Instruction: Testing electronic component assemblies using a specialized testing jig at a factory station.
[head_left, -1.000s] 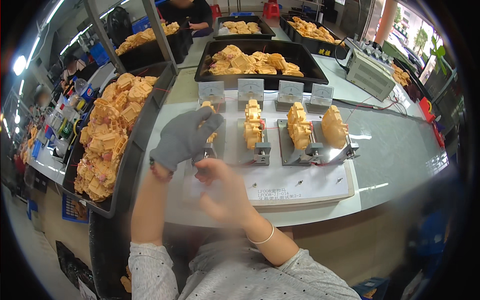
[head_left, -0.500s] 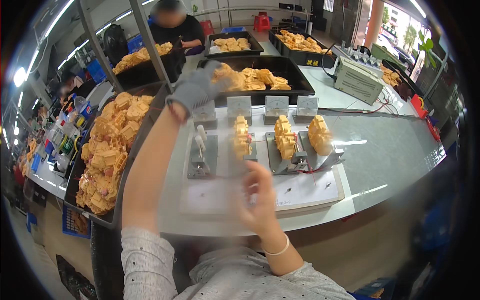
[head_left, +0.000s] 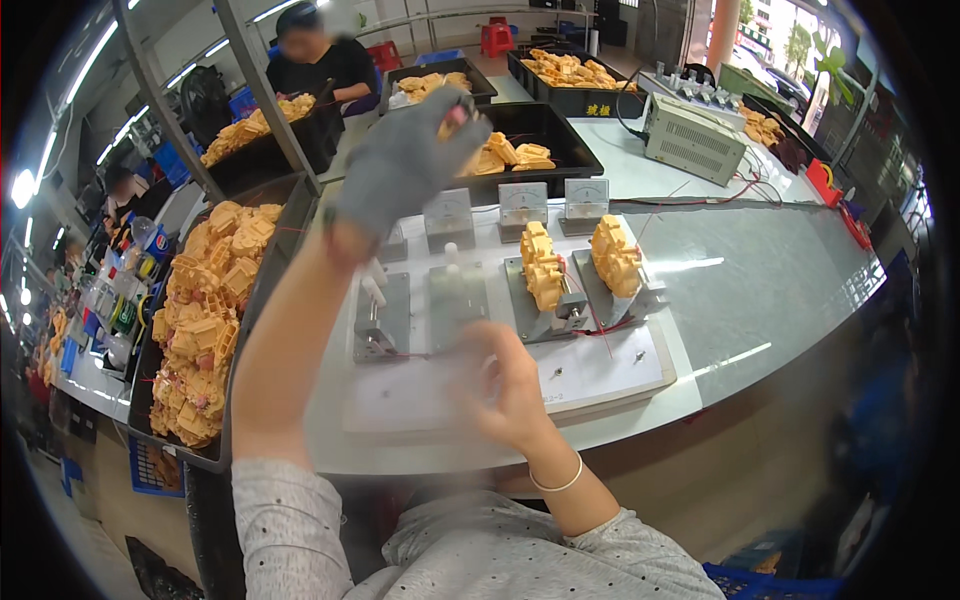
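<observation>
Above the black tray (head_left: 560,150), my gloved left hand (head_left: 400,165) pinches 1 small yellow plastic part (head_left: 455,118). It looks light, stiff and bumpy; I hold its sides. Nearer me, my bare right hand (head_left: 510,385) is blurred; fingers unclear.

Two yellow parts (head_left: 543,265) sit clamped on four metal fixtures (head_left: 381,318) — three dial meters (head_left: 523,203) behind — four black trays (head_left: 545,125)
</observation>
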